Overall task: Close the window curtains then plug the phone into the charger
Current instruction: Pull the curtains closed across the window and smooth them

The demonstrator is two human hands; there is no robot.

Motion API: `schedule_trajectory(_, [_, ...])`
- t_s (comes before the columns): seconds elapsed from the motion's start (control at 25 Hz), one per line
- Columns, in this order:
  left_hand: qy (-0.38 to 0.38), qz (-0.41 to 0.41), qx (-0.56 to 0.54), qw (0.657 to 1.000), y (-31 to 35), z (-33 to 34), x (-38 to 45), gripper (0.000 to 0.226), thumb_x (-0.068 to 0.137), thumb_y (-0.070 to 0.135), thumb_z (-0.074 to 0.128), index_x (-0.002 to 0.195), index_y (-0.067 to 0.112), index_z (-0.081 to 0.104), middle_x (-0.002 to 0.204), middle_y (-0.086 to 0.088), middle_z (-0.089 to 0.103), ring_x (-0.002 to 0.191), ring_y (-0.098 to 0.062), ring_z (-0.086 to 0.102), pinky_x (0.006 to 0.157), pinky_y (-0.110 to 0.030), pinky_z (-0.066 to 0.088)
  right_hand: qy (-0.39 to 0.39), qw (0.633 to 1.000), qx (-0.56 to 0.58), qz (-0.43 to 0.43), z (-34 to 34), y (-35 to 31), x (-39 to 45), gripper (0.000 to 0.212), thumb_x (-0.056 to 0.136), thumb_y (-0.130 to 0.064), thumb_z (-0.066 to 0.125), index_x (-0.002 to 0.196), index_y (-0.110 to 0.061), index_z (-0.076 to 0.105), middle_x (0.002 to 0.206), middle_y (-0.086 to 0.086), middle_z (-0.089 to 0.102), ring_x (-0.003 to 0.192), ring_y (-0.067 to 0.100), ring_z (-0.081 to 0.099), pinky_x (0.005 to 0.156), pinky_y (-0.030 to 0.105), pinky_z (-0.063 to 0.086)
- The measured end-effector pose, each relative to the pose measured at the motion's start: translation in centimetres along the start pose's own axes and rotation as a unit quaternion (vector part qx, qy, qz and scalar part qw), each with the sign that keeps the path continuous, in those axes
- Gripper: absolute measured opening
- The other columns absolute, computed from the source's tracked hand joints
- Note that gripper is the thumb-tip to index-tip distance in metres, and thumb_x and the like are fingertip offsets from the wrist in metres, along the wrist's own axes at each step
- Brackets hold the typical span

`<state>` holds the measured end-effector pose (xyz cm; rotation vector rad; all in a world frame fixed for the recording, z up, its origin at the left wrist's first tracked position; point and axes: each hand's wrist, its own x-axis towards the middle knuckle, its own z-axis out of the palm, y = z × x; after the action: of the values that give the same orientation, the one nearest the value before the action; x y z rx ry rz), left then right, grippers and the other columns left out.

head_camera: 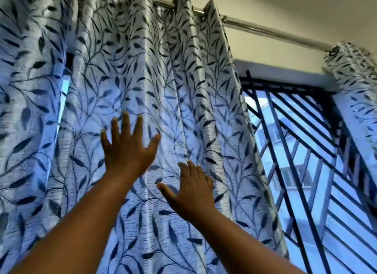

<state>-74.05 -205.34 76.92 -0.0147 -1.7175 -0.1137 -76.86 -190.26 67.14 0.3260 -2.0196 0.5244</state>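
Note:
A pale curtain (163,73) with dark leaf print hangs in folds from a metal rod (265,29) and covers the left and middle of the window. My left hand (128,149) is raised in front of it with fingers spread. Lower and to the right, my right hand (191,190) lies flat against the fabric, fingers extended toward a fold. A second curtain panel (355,94) is bunched at the far right. Between the two panels the window (302,171) stays uncovered. No phone or charger is in view.
Black metal bars (285,143) cross the uncovered window, with a building visible outside. A narrow bright gap (64,94) shows between curtain folds at the left. Cream wall and ceiling sit above the rod.

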Motion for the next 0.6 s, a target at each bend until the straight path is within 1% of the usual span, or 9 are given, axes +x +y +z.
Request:
schedule_trajectory(0.04, [0.01,-0.018,0.005,1.0,-1.6,-0.5,1.1,0.083,0.081,0.076,0.012,0.151,0.03,0.009,0.161,-0.004,-0.002,0.147,-0.028,-0.005,0.115,-0.053,-0.001,0.001,1.0,0.014,-0.017,0.4,-1.1,0.3,0.088,0.078,-0.082,0.023,0.146,-0.027,0.015,0.16,0.003,0.012,0.146,0.028,0.008,0.113,0.053,0.01])
schedule_trajectory(0.08, [0.017,-0.032,0.006,0.999,-3.0,-1.0,2.0,0.081,0.084,0.074,0.015,0.151,0.029,0.011,0.161,-0.005,-0.001,0.147,-0.028,-0.003,0.115,-0.054,0.001,0.019,0.999,0.03,-0.033,0.5,-2.5,0.7,0.086,0.079,-0.081,0.024,0.146,-0.027,0.017,0.16,0.003,0.013,0.146,0.027,0.01,0.113,0.052,0.012])
schedule_trajectory(0.2, [0.065,-0.055,0.004,0.996,-6.4,-2.7,3.9,0.074,0.09,0.065,0.029,0.15,0.025,0.016,0.161,-0.007,0.006,0.146,-0.031,0.002,0.115,-0.054,0.007,0.11,0.986,0.093,-0.09,0.2,-8.7,2.5,0.073,0.085,-0.07,0.032,0.143,-0.025,0.028,0.156,0.003,0.025,0.144,0.024,0.021,0.112,0.047,0.02])
schedule_trajectory(0.28, [0.097,-0.069,0.006,0.993,-9.0,-4.0,4.8,0.068,0.092,0.057,0.035,0.15,0.023,0.02,0.16,-0.009,0.011,0.146,-0.032,0.008,0.114,-0.054,0.012,0.158,0.968,0.12,-0.156,-0.2,-14.0,3.9,0.065,0.088,-0.056,0.042,0.142,-0.021,0.035,0.153,0.005,0.033,0.141,0.025,0.028,0.111,0.043,0.023])
schedule_trajectory(0.36, [0.113,-0.086,0.025,0.989,-12.1,-5.3,5.8,0.064,0.094,0.05,0.038,0.149,0.022,0.022,0.158,-0.011,0.016,0.144,-0.033,0.011,0.113,-0.054,0.016,0.177,0.95,0.161,-0.199,-0.3,-19.1,5.3,0.056,0.088,-0.038,0.049,0.14,-0.019,0.04,0.15,0.009,0.038,0.139,0.027,0.032,0.111,0.043,0.026])
schedule_trajectory(0.4, [0.112,-0.097,0.035,0.988,-13.6,-6.0,6.3,0.063,0.094,0.048,0.04,0.149,0.022,0.022,0.158,-0.012,0.016,0.144,-0.034,0.011,0.112,-0.054,0.016,0.181,0.944,0.19,-0.199,-0.2,-21.4,6.0,0.051,0.088,-0.033,0.049,0.137,-0.018,0.043,0.148,0.011,0.04,0.138,0.028,0.034,0.11,0.044,0.029])
schedule_trajectory(0.48, [0.1,-0.105,0.057,0.988,-16.0,-6.9,6.8,0.063,0.094,0.044,0.043,0.149,0.023,0.021,0.158,-0.012,0.016,0.144,-0.035,0.01,0.111,-0.054,0.017,0.183,0.939,0.239,-0.167,-0.2,-24.6,7.8,0.048,0.091,-0.033,0.047,0.136,-0.017,0.043,0.147,0.011,0.041,0.134,0.029,0.039,0.106,0.045,0.035])
schedule_trajectory(0.52, [0.094,-0.099,0.069,0.988,-16.9,-7.2,6.9,0.063,0.094,0.043,0.044,0.149,0.022,0.021,0.157,-0.012,0.017,0.142,-0.035,0.013,0.109,-0.055,0.021,0.175,0.942,0.247,-0.144,-0.2,-25.8,8.9,0.052,0.09,-0.037,0.047,0.137,-0.017,0.04,0.149,0.01,0.038,0.131,0.031,0.041,0.103,0.046,0.037])
schedule_trajectory(0.6, [0.082,-0.094,0.072,0.99,-18.3,-7.4,6.9,0.064,0.093,0.041,0.045,0.148,0.019,0.021,0.154,-0.012,0.021,0.137,-0.037,0.022,0.103,-0.054,0.03,0.141,0.958,0.23,-0.099,0.0,-27.1,11.1,0.066,0.087,-0.047,0.049,0.142,-0.016,0.029,0.152,0.01,0.03,0.127,0.036,0.044,0.1,0.047,0.038])
